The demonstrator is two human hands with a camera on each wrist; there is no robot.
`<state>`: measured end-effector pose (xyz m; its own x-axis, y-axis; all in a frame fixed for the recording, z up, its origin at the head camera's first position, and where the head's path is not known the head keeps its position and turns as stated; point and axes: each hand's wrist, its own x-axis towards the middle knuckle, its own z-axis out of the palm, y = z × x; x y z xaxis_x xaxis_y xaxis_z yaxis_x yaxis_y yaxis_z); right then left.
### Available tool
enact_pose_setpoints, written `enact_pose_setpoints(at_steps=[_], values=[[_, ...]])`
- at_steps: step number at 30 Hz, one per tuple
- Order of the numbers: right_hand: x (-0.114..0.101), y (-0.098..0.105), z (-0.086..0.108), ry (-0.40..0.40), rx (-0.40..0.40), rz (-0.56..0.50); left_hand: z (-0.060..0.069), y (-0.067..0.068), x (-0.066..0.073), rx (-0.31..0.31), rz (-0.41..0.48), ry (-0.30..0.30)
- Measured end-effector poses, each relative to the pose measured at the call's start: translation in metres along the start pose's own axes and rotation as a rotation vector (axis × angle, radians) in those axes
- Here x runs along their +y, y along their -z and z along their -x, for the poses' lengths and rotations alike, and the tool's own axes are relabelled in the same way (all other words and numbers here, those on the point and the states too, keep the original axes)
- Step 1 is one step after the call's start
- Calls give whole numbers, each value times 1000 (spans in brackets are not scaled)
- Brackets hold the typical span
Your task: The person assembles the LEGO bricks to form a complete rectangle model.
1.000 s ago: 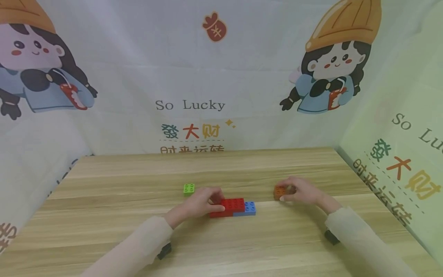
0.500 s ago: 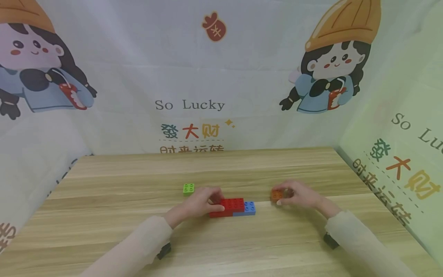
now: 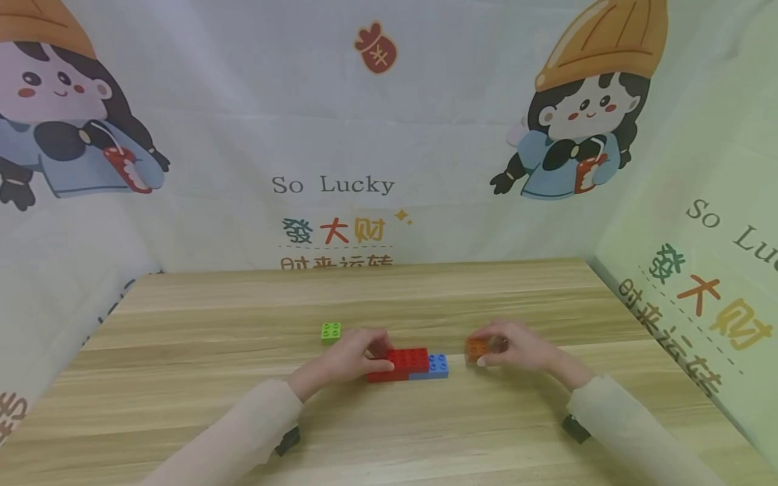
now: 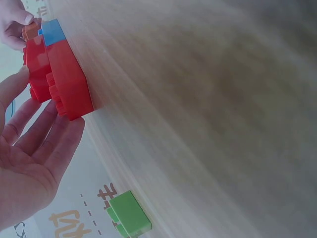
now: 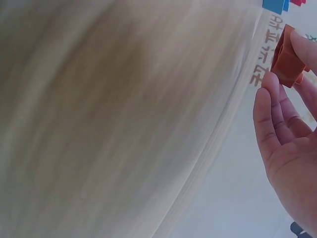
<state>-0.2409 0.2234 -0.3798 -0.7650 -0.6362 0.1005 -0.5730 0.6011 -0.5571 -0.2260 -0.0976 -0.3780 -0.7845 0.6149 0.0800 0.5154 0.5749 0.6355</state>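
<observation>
My left hand (image 3: pixel 352 354) holds a stack of toy building bricks at its left end, thumb on the near side. An upper red brick (image 3: pixel 411 358) spans a lower red brick (image 4: pixel 72 82) and a blue brick (image 3: pixel 439 365), whose studs show at the right end. Pinched between the thumb and fingers of my right hand (image 3: pixel 521 345) is an orange brick (image 3: pixel 477 349), just right of the blue one. The right wrist view shows the orange brick's (image 5: pixel 287 59) hollow underside, held off the table.
A small green brick (image 3: pixel 331 331) lies on the wooden table (image 3: pixel 243 304), behind and left of the stack. Printed cloth (image 3: pixel 450 135) hangs behind the table and along its sides.
My right hand has carried the orange brick leftward and slightly nearer, closing on the blue brick. The left hand and the stack have stayed put.
</observation>
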Motion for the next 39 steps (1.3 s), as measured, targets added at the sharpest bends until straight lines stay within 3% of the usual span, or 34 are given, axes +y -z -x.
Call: enact_pose_setpoints(at_steps=[26, 39], values=[[-27, -19, -12, 103, 11, -11, 0, -1, -1, 6, 4, -6], [-37, -27, -23, 74, -13, 1, -1, -2, -2, 12, -12, -15]])
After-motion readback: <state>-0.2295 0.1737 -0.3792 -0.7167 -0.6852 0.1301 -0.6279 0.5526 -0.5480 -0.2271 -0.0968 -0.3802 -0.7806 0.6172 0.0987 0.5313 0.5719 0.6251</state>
